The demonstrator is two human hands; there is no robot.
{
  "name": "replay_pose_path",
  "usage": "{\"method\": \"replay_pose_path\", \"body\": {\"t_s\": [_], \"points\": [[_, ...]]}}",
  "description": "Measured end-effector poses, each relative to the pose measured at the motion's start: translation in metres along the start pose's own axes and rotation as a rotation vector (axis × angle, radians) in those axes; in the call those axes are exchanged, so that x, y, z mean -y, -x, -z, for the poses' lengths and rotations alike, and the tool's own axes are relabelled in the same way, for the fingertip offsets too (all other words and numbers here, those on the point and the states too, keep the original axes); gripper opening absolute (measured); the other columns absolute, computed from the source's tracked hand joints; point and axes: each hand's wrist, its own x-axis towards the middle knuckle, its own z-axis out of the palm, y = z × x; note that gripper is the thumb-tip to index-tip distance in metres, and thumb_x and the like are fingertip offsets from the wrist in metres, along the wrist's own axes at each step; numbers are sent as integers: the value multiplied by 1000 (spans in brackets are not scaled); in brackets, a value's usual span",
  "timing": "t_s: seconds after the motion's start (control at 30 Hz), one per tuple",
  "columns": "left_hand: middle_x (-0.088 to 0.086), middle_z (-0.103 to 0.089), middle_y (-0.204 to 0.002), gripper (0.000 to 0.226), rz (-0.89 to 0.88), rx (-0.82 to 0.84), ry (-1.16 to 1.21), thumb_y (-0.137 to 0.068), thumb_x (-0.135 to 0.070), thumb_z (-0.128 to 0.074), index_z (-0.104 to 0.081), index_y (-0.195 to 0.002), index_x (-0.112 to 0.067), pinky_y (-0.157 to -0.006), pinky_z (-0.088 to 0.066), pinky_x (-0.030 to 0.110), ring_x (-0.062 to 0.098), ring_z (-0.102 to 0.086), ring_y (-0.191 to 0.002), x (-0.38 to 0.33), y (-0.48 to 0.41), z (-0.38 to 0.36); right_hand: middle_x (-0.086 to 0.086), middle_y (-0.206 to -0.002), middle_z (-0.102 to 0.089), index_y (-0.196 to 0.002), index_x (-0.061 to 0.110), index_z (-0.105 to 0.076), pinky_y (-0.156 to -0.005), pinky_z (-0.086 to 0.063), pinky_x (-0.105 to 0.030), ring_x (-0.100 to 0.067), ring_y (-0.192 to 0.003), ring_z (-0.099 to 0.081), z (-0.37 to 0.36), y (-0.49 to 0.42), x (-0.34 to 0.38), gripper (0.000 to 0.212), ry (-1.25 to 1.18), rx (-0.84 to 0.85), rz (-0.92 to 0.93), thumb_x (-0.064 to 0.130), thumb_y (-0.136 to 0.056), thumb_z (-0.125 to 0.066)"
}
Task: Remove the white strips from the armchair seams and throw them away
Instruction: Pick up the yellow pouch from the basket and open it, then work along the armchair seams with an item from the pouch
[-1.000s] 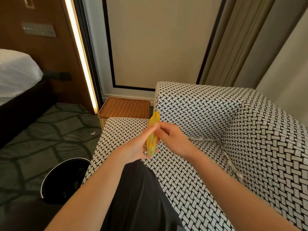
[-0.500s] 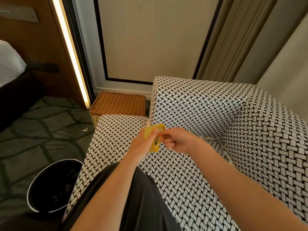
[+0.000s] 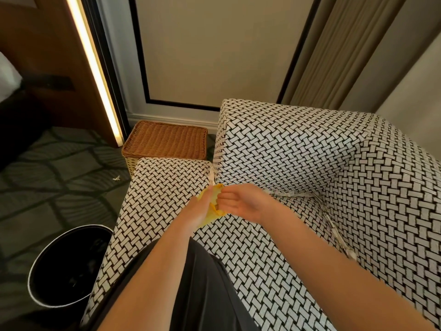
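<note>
The armchair [image 3: 298, 149] has black-and-white woven upholstery. White strips lie tucked in its seams: one along the back seam [image 3: 284, 193], one down the right seam [image 3: 334, 229], and a short one at the left arm seam [image 3: 211, 177]. Over the seat, my right hand [image 3: 241, 204] pinches the edge of a thin yellow piece [image 3: 214, 212]. My left hand [image 3: 199, 210] lies flat against that piece with its fingers straight; its thumb is hidden. Neither hand touches a strip.
A black round bin [image 3: 69, 266] stands on the carpet at the chair's left front. A wicker basket [image 3: 164, 139] sits behind the left arm. A small white scrap [image 3: 117, 178] lies on the carpet. Wall and curtain are behind the chair.
The yellow piece was long and upright; now it is bunched between my hands. My hands stayed together over the seat, and the view has moved nearer the chair.
</note>
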Motion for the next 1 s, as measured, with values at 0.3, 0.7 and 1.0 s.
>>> {"method": "replay_pose_path", "body": {"t_s": [0.3, 0.7, 1.0], "points": [[14, -30, -147, 83, 26, -49, 120, -83, -75, -21, -12, -148, -24, -106, -30, 52, 36, -34, -130, 6, -17, 7, -9, -91, -62, -113, 5, -58, -67, -53, -22, -12, -71, -58, 64, -40, -45, 22, 334, -570, 190, 8, -95, -46], [15, -41, -137, 115, 11, -50, 242, -50, -96, -22, -27, -142, -28, -99, -37, 50, 35, -45, -119, 13, -40, 3, -4, -118, -53, -126, 23, -53, -70, -50, -31, -21, -95, -59, 54, -109, -43, 36, 1390, -525, 293, 35, -92, -53], [17, -57, -118, 125, -8, 44, 231, -33, -105, -25, -46, -125, -24, -90, -46, 52, 36, -58, -103, 36, -86, -16, -4, -107, -62, -113, 20, -58, -67, -47, -31, -23, -97, -60, 45, -128, -39, 34, 1547, -583, 188, 44, -94, -44]]}}
